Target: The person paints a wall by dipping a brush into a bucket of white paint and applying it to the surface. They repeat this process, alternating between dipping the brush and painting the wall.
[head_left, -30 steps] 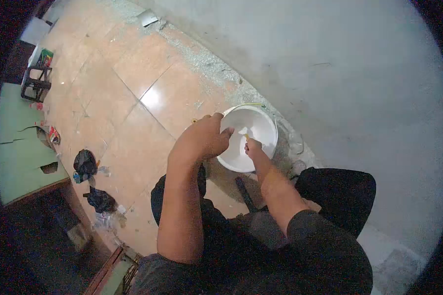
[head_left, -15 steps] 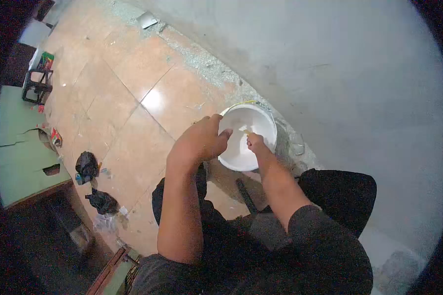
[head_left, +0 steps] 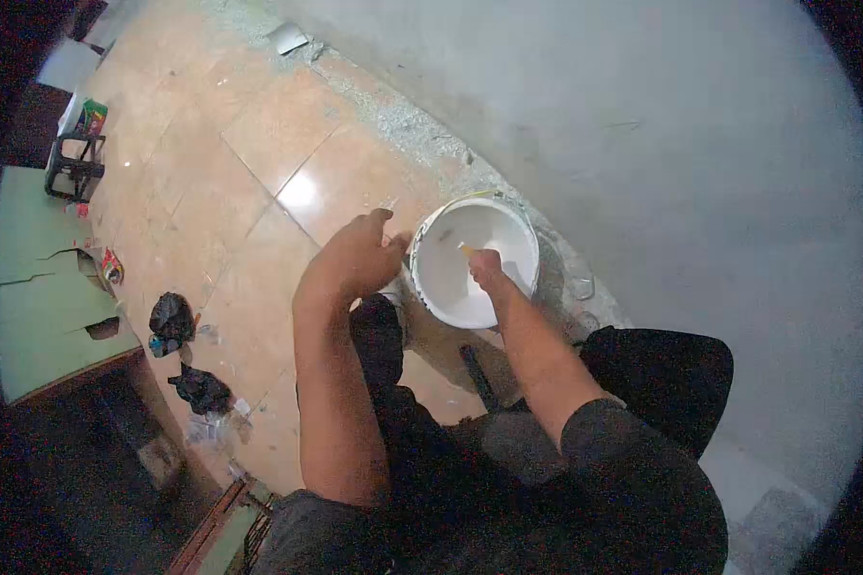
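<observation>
A white bucket (head_left: 435, 280) with a thin wire handle stands on the floor near the wall, its open top facing me. My right hand (head_left: 486, 270) is over the bucket's opening, fingers closed around a small tool with a yellowish handle (head_left: 466, 250). Its pale end points to the left over the inside of the bucket; I cannot tell what kind of tool it is. At the bucket's left side is my left hand (head_left: 353, 257), holding nothing, with its index finger stretched out and the thumb apart, close to the rim.
Grey rubble (head_left: 422, 129) lines the foot of the plastered wall (head_left: 662, 172). A metal plate (head_left: 287, 38) lies at the far end. Black plastic bags (head_left: 171, 321) and litter lie on the tiles to the left, beyond them a dark stool (head_left: 75, 168) and a broken green panel (head_left: 43, 278).
My left hand has moved left, from over the bucket's rim to beside it. The right hand has shifted slightly left and up with the tool. The bucket's left rim now shows farther left.
</observation>
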`<state>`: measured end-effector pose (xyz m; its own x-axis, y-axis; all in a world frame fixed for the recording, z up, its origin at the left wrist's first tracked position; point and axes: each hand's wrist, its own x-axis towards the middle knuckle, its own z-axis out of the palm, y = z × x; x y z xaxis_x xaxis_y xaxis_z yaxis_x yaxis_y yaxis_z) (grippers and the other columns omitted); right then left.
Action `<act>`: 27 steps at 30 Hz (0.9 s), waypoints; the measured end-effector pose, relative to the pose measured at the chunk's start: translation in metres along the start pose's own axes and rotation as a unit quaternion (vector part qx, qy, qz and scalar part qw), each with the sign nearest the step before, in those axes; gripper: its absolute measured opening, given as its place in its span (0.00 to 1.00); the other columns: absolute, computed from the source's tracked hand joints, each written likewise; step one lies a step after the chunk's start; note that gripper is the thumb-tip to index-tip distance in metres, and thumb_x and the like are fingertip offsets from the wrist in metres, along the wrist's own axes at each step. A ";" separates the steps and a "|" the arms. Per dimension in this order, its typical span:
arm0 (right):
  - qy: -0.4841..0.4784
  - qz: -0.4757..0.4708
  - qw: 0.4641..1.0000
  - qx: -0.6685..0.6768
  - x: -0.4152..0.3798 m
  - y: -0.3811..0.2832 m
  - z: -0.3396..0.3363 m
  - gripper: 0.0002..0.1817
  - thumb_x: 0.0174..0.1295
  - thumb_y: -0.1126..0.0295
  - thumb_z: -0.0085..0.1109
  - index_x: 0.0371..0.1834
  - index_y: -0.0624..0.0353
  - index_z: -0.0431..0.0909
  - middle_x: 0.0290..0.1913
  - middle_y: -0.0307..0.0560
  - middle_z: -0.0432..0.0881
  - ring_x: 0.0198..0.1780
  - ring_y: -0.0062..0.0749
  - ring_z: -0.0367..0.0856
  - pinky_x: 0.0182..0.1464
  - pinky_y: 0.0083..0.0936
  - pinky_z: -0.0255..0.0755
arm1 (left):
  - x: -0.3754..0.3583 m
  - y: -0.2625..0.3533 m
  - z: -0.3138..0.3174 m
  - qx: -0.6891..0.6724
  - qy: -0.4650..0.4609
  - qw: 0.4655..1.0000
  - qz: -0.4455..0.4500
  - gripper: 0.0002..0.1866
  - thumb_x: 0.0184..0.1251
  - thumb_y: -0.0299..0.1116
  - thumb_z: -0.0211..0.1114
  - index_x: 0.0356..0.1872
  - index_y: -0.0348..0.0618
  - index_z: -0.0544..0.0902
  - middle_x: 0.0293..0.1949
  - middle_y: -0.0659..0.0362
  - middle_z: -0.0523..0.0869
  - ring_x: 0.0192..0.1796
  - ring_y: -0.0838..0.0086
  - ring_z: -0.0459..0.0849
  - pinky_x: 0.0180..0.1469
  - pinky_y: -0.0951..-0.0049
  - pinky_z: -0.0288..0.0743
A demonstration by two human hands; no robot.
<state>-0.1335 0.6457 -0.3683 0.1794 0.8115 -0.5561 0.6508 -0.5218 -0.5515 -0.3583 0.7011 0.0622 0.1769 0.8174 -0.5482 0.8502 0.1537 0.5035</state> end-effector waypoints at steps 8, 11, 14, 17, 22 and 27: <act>-0.089 0.130 0.863 0.480 -0.059 -0.031 -0.041 0.06 0.55 0.68 0.55 0.24 0.54 0.73 0.15 0.34 0.68 0.12 0.19 0.63 0.10 0.18 0.54 | 0.007 -0.015 0.005 0.019 -0.006 0.999 0.028 0.28 0.65 0.44 0.53 0.59 0.34 0.68 0.56 0.41 0.74 0.59 0.53 0.72 0.61 0.62 0.65; -0.092 0.140 0.894 0.416 -0.071 -0.043 -0.054 0.04 0.56 0.68 0.55 0.25 0.53 0.74 0.16 0.34 0.68 0.13 0.19 0.64 0.11 0.17 0.56 | 0.005 -0.007 0.003 0.001 -0.035 0.999 0.009 0.28 0.64 0.45 0.53 0.60 0.35 0.68 0.56 0.42 0.74 0.59 0.54 0.72 0.61 0.63 0.65; -0.103 0.061 0.907 0.405 -0.074 -0.027 -0.047 0.05 0.56 0.67 0.55 0.25 0.53 0.74 0.16 0.33 0.68 0.14 0.18 0.65 0.13 0.17 0.57 | 0.003 -0.006 0.004 0.001 -0.043 0.999 -0.002 0.28 0.65 0.45 0.53 0.60 0.36 0.68 0.57 0.42 0.73 0.60 0.54 0.72 0.61 0.62 0.64; -0.105 0.060 0.907 0.403 -0.083 -0.029 -0.053 0.05 0.57 0.68 0.53 0.25 0.52 0.75 0.16 0.33 0.70 0.14 0.17 0.65 0.13 0.18 0.56 | 0.000 -0.003 0.001 0.019 -0.052 0.998 0.006 0.28 0.66 0.47 0.52 0.60 0.37 0.68 0.58 0.43 0.73 0.60 0.55 0.72 0.62 0.62 0.64; -0.022 -0.175 0.979 0.104 -0.100 -0.036 -0.064 0.07 0.56 0.69 0.52 0.27 0.58 0.78 0.24 0.43 0.77 0.28 0.30 0.76 0.30 0.30 0.70 | 0.001 -0.012 0.009 0.034 -0.036 0.999 0.022 0.28 0.66 0.46 0.54 0.60 0.37 0.67 0.53 0.42 0.77 0.54 0.55 0.77 0.55 0.61 0.71; -0.060 -0.215 0.966 -0.130 -0.135 -0.057 -0.081 0.10 0.47 0.70 0.52 0.32 0.61 0.77 0.35 0.55 0.79 0.42 0.48 0.78 0.45 0.42 0.73 | -0.001 -0.026 0.009 0.055 -0.042 0.997 0.041 0.28 0.66 0.47 0.53 0.60 0.37 0.68 0.50 0.44 0.79 0.53 0.56 0.78 0.54 0.62 0.72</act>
<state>-0.1345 0.5872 -0.2116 -0.2247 0.8941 -0.3875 0.8128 -0.0474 -0.5807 -0.3758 0.6908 0.0440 0.2854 0.7743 -0.5648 0.8797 0.0223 0.4751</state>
